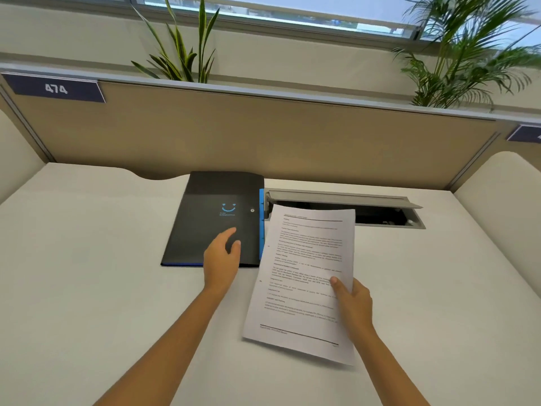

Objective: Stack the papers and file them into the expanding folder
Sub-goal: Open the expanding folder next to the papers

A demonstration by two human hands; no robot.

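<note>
A black expanding folder (pixel 210 206) with a blue smile logo and blue edge lies closed and flat on the white desk, at the centre back. My left hand (pixel 221 256) hovers over the folder's near right corner, fingers apart, holding nothing. My right hand (pixel 351 300) grips a stack of printed papers (pixel 304 276) by its right edge, thumb on top. The stack is tilted, lifted off the desk just right of the folder, and its top left corner overlaps the folder's blue edge.
An open cable tray hatch (pixel 380 206) is set in the desk (pixel 87 273) behind the papers. A beige partition (pixel 263 133) with a "474" sign (pixel 55 89) walls the back, with plants (pixel 181 48) behind it. Curved side panels flank the desk.
</note>
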